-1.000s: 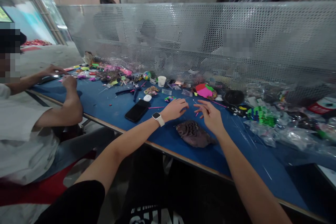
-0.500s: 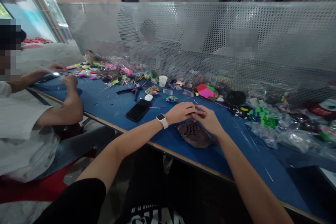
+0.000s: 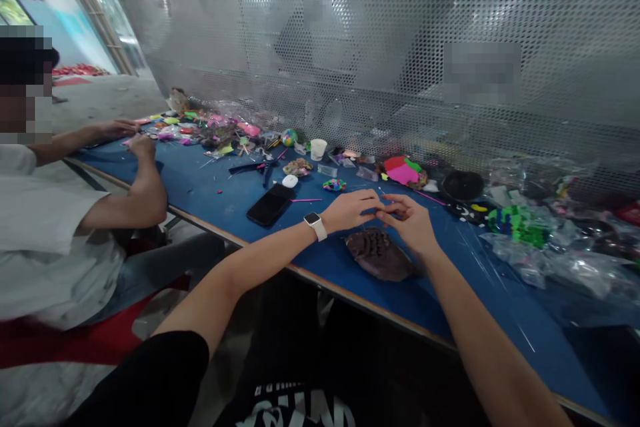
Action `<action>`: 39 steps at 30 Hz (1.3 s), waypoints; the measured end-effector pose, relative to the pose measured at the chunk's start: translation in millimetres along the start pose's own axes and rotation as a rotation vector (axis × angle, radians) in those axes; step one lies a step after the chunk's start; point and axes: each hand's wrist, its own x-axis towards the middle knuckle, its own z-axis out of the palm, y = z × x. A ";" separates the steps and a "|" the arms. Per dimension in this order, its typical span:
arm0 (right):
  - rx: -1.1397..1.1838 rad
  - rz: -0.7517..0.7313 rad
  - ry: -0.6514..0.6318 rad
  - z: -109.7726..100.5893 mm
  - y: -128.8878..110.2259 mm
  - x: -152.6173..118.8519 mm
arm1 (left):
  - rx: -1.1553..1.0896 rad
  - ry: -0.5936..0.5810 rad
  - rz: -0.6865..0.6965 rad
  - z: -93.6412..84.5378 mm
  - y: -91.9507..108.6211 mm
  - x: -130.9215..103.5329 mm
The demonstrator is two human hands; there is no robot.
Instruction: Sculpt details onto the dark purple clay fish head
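My left hand (image 3: 351,209), with a watch (image 3: 315,225) on its wrist, has its fingers pressed together, their tips meeting those of my right hand (image 3: 409,221). The right fingers are bent in a pinch. Anything between the fingertips is too small to make out. Just below both hands a dark brown clay-like lump (image 3: 383,255) with ridges on top lies on the blue table (image 3: 220,213). A small multicoloured piece (image 3: 334,185) sits beyond my left hand.
Left of my hands lie a black phone (image 3: 271,205), a white case (image 3: 290,181) and dark pliers (image 3: 253,167). A white cup (image 3: 319,149), colourful clay and plastic bags (image 3: 575,260) line the perforated divider (image 3: 380,47). A person (image 3: 55,213) sits at left.
The view has shifted, so the table items appear slightly further right. My right hand's fingers look a little more spread; both hands stay together above the brown lump.
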 end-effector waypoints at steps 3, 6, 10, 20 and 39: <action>-0.012 0.015 0.004 -2.3 0.3 0.7 | -0.012 -0.032 0.013 -0.7 -1.1 -0.1; -0.025 0.033 -0.007 -3.7 -1.3 -0.7 | -0.026 -0.049 0.014 -1.9 -1.7 -0.4; -0.022 0.064 -0.049 -3.6 -3.6 -3.5 | -0.017 -0.050 -0.037 -2.7 -1.7 -1.0; 0.039 0.020 -0.018 -1.7 -1.8 -0.8 | -0.045 0.011 -0.047 -0.4 -4.3 -2.8; 0.073 0.057 -0.035 3.1 -2.3 -3.0 | 0.020 0.037 -0.101 -4.3 -4.9 -1.5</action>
